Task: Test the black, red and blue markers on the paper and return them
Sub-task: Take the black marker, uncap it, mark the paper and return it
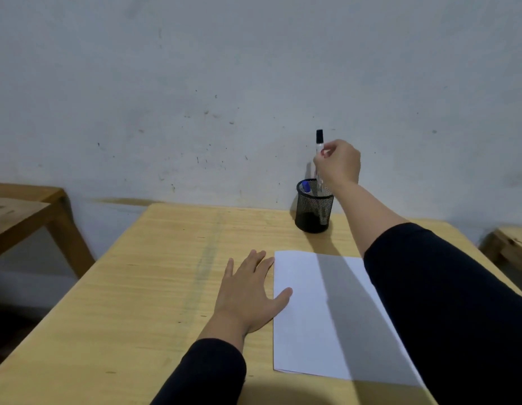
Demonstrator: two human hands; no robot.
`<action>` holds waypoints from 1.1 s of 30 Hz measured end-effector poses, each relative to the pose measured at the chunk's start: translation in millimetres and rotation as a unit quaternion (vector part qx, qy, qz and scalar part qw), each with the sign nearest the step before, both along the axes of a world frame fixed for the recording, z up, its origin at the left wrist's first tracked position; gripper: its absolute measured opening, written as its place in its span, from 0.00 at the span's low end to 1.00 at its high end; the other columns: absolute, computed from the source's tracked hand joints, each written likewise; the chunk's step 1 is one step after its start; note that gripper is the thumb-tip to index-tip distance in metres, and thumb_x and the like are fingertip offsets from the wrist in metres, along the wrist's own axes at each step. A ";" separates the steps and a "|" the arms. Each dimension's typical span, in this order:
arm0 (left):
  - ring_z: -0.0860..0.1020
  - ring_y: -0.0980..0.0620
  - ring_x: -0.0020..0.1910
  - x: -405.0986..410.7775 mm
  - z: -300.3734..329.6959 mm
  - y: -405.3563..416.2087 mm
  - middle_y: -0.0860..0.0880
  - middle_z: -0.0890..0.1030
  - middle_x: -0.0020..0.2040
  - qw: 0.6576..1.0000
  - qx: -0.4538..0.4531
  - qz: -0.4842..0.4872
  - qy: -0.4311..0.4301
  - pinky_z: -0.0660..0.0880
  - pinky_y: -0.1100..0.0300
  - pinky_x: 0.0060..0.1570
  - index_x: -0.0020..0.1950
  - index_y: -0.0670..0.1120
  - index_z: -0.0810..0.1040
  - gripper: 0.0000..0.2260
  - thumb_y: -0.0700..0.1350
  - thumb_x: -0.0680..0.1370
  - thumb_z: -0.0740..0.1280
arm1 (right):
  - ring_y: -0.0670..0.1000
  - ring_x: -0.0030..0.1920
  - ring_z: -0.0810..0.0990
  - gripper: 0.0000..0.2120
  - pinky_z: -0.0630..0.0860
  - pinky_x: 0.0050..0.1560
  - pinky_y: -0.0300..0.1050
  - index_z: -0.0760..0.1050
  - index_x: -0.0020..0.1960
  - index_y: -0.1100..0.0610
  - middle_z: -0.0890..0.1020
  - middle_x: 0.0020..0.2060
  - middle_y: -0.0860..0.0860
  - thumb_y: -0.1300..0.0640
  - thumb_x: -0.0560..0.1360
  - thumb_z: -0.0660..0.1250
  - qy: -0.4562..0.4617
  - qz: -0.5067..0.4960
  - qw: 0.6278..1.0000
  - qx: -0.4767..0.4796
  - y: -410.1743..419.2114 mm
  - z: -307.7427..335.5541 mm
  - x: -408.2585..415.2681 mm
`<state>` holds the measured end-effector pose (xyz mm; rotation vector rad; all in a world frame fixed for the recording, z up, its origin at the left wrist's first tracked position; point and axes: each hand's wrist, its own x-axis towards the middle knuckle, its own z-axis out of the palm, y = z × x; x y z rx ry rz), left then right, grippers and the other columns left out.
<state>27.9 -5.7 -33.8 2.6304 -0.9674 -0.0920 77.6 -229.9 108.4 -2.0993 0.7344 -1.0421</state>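
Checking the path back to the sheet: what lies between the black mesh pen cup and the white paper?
In the head view, only bare wooden tabletop, crossed by the arm's shadow, separates the black mesh pen cup from the white paper.

Matt wooden table [166, 287], black wire-mesh cup [314, 209], seemingly smooth paper [312, 317].

I count two markers in view: one black-capped marker [319, 147] pinched in my right hand [338, 163], one blue-capped marker [306, 187] in the single mesh cup [314, 210] at one o'clock. One sheet of paper [318, 314] lies beside my left hand [248, 293].
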 end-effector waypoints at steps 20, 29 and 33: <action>0.79 0.48 0.48 -5.4 77.1 -24.1 0.47 0.82 0.49 0.952 -0.274 -0.085 -0.112 0.75 0.55 0.49 0.54 0.44 0.81 0.07 0.41 0.78 0.65 | 0.47 0.43 0.77 0.08 0.71 0.44 0.37 0.82 0.51 0.55 0.81 0.44 0.51 0.61 0.73 0.69 0.099 0.238 0.965 -0.043 54.0 -54.7 -135.5; 0.80 0.52 0.41 -20.9 79.9 -35.0 0.50 0.83 0.41 0.905 -0.425 0.014 0.000 0.75 0.63 0.45 0.47 0.45 0.83 0.06 0.38 0.75 0.67 | 0.52 0.35 0.80 0.13 0.81 0.44 0.45 0.78 0.45 0.59 0.81 0.37 0.56 0.50 0.78 0.65 -0.025 0.222 0.854 0.470 82.9 -49.0 -139.3; 0.79 0.52 0.40 -24.8 69.9 -33.6 0.49 0.83 0.40 0.908 -0.418 0.019 0.013 0.76 0.60 0.47 0.48 0.44 0.84 0.07 0.37 0.75 0.67 | 0.49 0.31 0.81 0.11 0.81 0.33 0.36 0.75 0.42 0.64 0.79 0.34 0.56 0.57 0.78 0.64 -0.106 0.212 0.793 0.562 79.2 -56.5 -127.0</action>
